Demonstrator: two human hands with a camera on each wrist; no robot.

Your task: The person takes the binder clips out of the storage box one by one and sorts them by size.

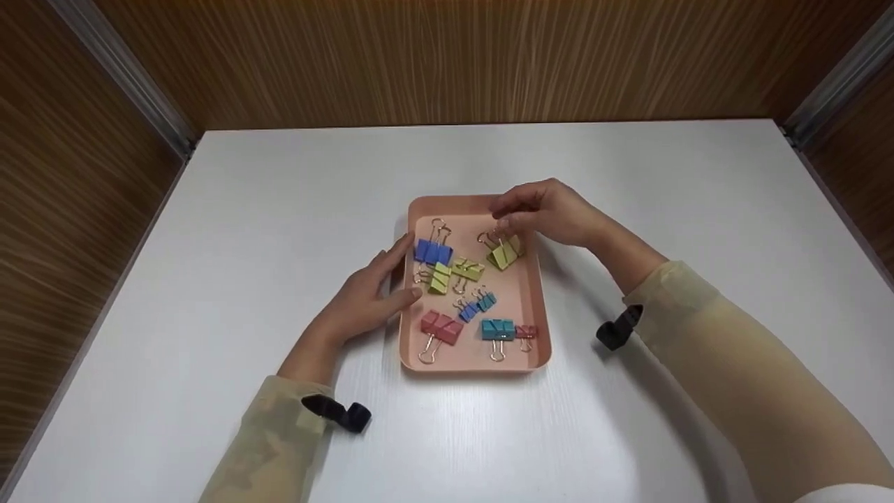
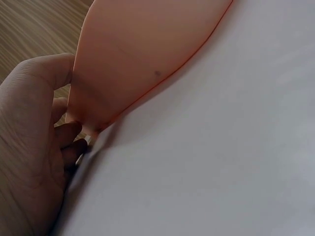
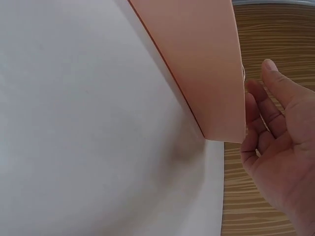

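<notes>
A pink tray (image 1: 522, 297) sits mid-table and holds several binder clips. My right hand (image 1: 504, 220) hovers over its far right corner; the curled fingertips pinch the wire handle of a tilted yellow-green clip (image 1: 506, 254). My left hand (image 1: 391, 276) lies flat on the table, its straight fingers touching the tray's left wall. In the left wrist view the thumb of my left hand (image 2: 34, 137) presses the tray wall (image 2: 138, 49). The right wrist view shows my right hand (image 3: 280, 132) behind the tray's wall (image 3: 202, 64), the clip hidden.
In the tray lie a blue clip (image 1: 433, 251), two yellow ones (image 1: 454, 272), a red one (image 1: 441, 327), a teal one (image 1: 497, 329) and small ones. The white table (image 1: 279, 209) is boxed in by wood-grain walls (image 1: 447, 63) at the back and sides.
</notes>
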